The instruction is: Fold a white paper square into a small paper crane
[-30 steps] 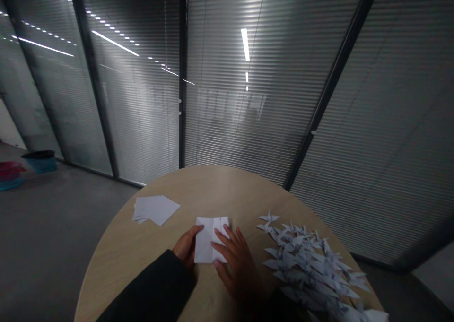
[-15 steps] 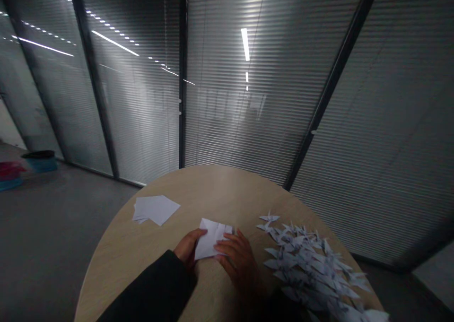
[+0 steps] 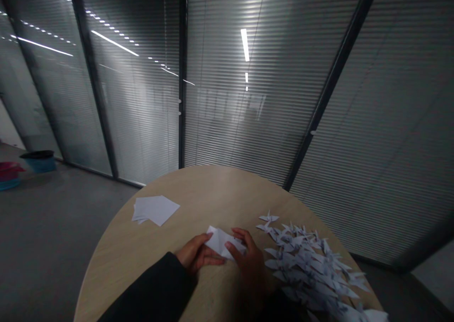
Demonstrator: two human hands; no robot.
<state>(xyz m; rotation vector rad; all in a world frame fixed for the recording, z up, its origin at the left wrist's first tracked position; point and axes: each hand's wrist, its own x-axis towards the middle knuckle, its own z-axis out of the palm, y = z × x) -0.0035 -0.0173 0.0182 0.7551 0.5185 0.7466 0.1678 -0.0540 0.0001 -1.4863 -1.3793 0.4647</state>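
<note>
Nearest, a long dark sleeve (image 3: 152,289) runs up to the left hand (image 3: 193,255), which pinches the left edge of a small creased, folded white paper (image 3: 219,242), thumb on top and fingers beneath. The right hand (image 3: 250,258), partly in shadow, has its thumb on the right part of that folded paper and its fingers bent around the far side, holding it. The folded paper is tilted between both hands above a round, pale wooden table (image 3: 220,182); whether its lower edge touches the wood cannot be told. To the right of the folded paper lies a crowded heap of white paper cranes (image 3: 308,260). To its left and farther off rest several overlapping flat white sheets (image 3: 158,208). Well beyond it stands a dark-framed glass partition with grey slatted blinds (image 3: 220,137); far left of it, a blue bin with a black liner (image 3: 39,163) sits on the grey floor (image 3: 74,208).
</note>
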